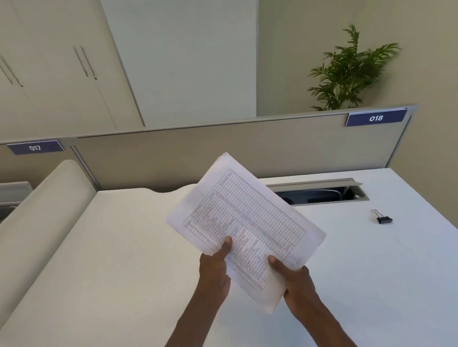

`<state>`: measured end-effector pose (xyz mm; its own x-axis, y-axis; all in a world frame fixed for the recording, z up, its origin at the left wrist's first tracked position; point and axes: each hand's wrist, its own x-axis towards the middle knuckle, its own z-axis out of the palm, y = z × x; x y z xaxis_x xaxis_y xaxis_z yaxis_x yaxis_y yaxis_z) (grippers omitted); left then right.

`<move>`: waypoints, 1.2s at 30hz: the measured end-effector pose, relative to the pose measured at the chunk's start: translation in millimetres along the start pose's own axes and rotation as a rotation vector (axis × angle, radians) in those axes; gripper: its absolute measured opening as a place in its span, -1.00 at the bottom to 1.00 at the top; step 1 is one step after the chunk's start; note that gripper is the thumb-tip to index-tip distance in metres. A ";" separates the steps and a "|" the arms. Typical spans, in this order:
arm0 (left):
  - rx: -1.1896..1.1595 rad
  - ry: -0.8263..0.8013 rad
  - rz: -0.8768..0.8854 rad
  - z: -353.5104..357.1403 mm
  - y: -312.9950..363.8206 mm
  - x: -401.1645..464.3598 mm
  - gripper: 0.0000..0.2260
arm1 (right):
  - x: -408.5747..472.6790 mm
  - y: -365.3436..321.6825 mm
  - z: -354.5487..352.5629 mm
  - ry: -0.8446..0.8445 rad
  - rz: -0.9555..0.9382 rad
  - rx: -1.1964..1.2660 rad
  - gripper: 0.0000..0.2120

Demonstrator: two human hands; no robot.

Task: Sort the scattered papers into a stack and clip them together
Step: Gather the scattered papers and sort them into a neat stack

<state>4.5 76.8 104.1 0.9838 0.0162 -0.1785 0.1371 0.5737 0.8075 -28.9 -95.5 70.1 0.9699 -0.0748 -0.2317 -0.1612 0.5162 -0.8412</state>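
- White printed paper sheets gathered into one stack, the top sheet carrying a fine ruled table, are held in the air above the white desk top, tilted and turned so that one corner points toward the beige partition panel.
- The left hand grips the stack's near-left edge, thumb pressed flat on the top sheet and the other fingers hidden beneath the paper.
- The right hand grips the near-right edge the same way, thumb on top, fingers curled under the stack.
- Both hands are closed on the papers; neither touches the desk.
- A small black metal binder clip with silver wire handles lies on the desk well to the right of the stack, apart from both hands.
- Behind the stack, a long grey cable slot with a raised flap is set into the desk near the partition; the papers cover its left end.
- Two dark blue number plates are fixed along the partition's top edge: "017" on the left and "018" on the right.
- A green leafy potted plant rises behind the partition on the right.
- Cream cupboard doors with thin vertical handles stand at the far left.
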 end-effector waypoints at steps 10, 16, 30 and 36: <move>0.488 0.038 0.070 -26.2 41.4 14.2 -0.84 | 21.9 -61.9 -19.8 0.118 -0.141 -0.529 -0.50; 0.654 0.045 0.057 -24.2 32.3 17.4 -0.97 | 33.5 -52.0 16.6 -0.013 -0.226 -0.861 -0.65; 0.748 0.092 -0.034 -55.9 2.8 12.5 -0.74 | 23.1 17.8 5.4 0.186 -0.094 -0.678 -0.66; 0.732 0.053 -0.057 -53.6 4.3 17.4 -0.80 | 23.5 -33.4 33.3 0.258 -0.451 -0.924 -0.20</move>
<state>16.0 123.4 74.3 0.9684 0.0529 -0.2435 0.2482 -0.1182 0.9615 5.3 -86.1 108.9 0.9239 -0.3325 0.1893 0.0230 -0.4456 -0.8949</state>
